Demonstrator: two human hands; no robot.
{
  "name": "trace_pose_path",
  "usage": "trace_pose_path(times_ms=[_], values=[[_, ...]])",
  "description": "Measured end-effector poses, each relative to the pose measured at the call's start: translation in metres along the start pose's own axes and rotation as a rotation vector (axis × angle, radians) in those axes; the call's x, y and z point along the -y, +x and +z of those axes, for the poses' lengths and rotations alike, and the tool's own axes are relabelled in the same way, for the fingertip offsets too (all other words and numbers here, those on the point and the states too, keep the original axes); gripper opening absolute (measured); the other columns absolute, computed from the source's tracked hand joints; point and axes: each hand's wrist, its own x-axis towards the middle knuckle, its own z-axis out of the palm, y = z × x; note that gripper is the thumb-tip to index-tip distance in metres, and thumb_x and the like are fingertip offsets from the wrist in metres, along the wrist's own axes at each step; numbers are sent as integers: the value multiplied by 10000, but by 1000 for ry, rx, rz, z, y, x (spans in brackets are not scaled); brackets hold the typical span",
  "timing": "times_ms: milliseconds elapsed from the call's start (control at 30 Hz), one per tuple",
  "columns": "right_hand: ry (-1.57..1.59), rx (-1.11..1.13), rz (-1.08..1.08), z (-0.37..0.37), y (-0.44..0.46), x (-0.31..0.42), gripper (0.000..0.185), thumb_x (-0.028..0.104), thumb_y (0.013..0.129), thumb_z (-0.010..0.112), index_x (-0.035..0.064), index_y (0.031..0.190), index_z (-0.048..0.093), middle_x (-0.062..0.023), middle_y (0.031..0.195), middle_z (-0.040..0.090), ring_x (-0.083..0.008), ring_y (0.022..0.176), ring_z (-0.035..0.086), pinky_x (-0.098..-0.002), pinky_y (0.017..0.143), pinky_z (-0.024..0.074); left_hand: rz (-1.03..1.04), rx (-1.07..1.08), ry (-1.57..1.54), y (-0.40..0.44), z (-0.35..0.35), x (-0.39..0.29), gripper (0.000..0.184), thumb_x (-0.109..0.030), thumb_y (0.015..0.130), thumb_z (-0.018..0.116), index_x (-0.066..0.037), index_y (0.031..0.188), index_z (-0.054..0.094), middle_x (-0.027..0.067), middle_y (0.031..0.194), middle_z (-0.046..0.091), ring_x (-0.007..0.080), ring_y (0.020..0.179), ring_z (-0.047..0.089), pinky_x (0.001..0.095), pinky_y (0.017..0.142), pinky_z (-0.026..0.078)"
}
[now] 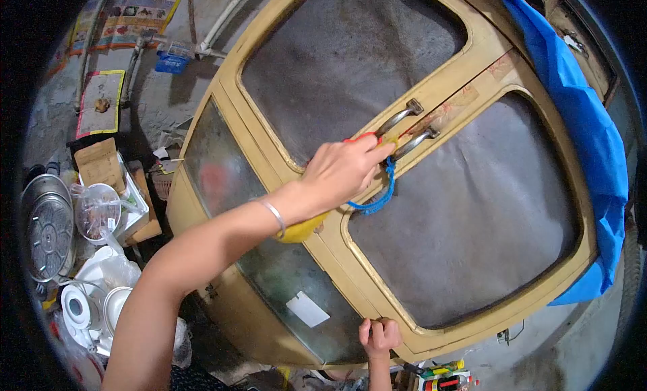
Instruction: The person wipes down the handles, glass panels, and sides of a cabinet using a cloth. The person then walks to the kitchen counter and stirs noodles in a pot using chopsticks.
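My left hand [344, 172], reaching across from the lower left with a silver bracelet at the wrist, is closed on a yellow cloth [303, 229]. Part of the cloth hangs below the wrist, and yellow and red show at the fingers. The hand is at two curved metal handles [416, 142] on a tan cabinet [323, 256] with dark door panels. A blue cord [381, 202] loops beneath the fingers. My right hand [381, 336] is curled closed against the cabinet's lower frame; whatever its fingers may hold is hidden.
Blue sheeting [593, 162] drapes along the cabinet's right side. A white paper piece [308, 309] is on its lower glass. Round metal trays [50, 236], a clear plastic container [99, 212] and white kitchenware [84, 307] crowd the left. Bottles [445, 374] are at the bottom right.
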Motion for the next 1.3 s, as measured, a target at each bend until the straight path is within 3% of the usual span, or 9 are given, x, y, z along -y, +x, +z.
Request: trace_pose_path(times_ms=[233,500,533,700,900,1100,1233,1300], values=[[91,44,-24,-4,-1,-4,210,193,741,658,82,598,554,-58,634,515,-219,520,495,-324,434,367,-71,33,3,-21,0,-10,432,-81,816,579,-126,1242,529,88,894,537,291,742,609,398,609,510],[255,229,-129,-22,-5,-18,198,187,697,703,66,630,561,-59,694,566,-219,567,521,-308,476,406,-46,8,15,8,4,-13,384,-54,815,536,-104,1196,528,137,925,527,364,731,587,446,613,499],[244,248,-155,-23,-7,-19,204,188,684,712,65,631,559,-59,694,568,-219,560,519,-309,470,401,-90,80,30,2,2,-15,416,-47,809,533,-120,1219,522,133,949,538,359,752,597,441,626,504],[236,190,-235,-19,-8,-22,294,241,673,739,94,577,502,-52,675,560,-199,509,485,-308,428,369,-42,32,79,-20,3,-8,461,-28,797,525,-124,1248,518,126,977,549,333,752,605,418,626,510],[207,242,-218,-20,-9,-20,257,210,663,726,72,594,520,-64,707,590,-215,526,510,-312,444,384,9,-10,83,12,4,-14,424,-21,777,529,-93,1194,532,119,917,533,324,706,602,420,597,503],[220,182,-216,-13,-8,-20,353,260,692,730,113,537,449,-45,653,538,-192,477,452,-309,414,329,-19,1,45,-25,3,-7,440,-26,774,530,-104,1208,527,110,947,532,326,709,603,417,597,510],[152,287,-196,-19,-10,-19,261,228,695,713,78,598,524,-59,711,594,-215,534,522,-309,453,387,-12,-17,63,-3,4,-9,429,-35,777,528,-110,1199,536,101,909,521,311,706,599,408,579,513],[153,231,-212,-16,-10,-19,395,265,698,727,122,520,406,-34,579,427,-198,460,422,-321,409,307,23,-73,17,8,7,-8,415,-43,779,531,-103,1189,541,103,863,504,313,681,588,416,557,506]])
